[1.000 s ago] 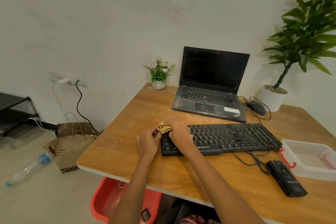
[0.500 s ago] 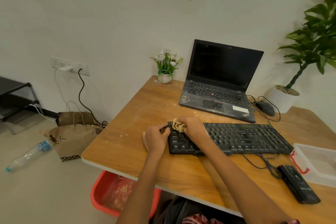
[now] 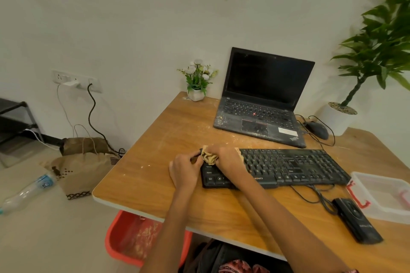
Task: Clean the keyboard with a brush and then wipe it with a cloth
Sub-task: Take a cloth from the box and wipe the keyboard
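Black keyboard (image 3: 288, 166) lies flat on wood desk (image 3: 155, 173), near the front edge, long side across. Right hand (image 3: 226, 159) sits on keyboard's left end w/ a crumpled tan cloth (image 3: 208, 157) bunched under it, fingers curled round the cloth, pressing it on the keys. Left hand (image 3: 184, 168) just left of keyboard, at its left edge; fingers bent, tips touching the cloth/keyboard corner. Can't tell if it pinches the cloth or only steadies the keyboard. No brush seen.

Behind keyboard: open laptop (image 3: 261, 104), screen dark, dusty palm rest. Right of laptop, behind keyboard's right end: black mouse (image 3: 317, 129) w/ looped cable. Far right behind keyboard: white pot w/ tall green plant (image 3: 377, 51). Behind keyboard's left end, by wall: small flower pot (image 3: 196, 82). Right of keyboard, touching or nearly so: clear plastic box (image 3: 386, 195) w/ red clips. In front of keyboard's right end: black handheld device (image 3: 357, 220), cable running to it.

Left of desk on floor: paper bag (image 3: 84, 170), plastic bottle (image 3: 26, 193) lying down. Under desk: red bin (image 3: 133, 237). Wall socket (image 3: 75, 81) w/ charger and black cord plugged in.
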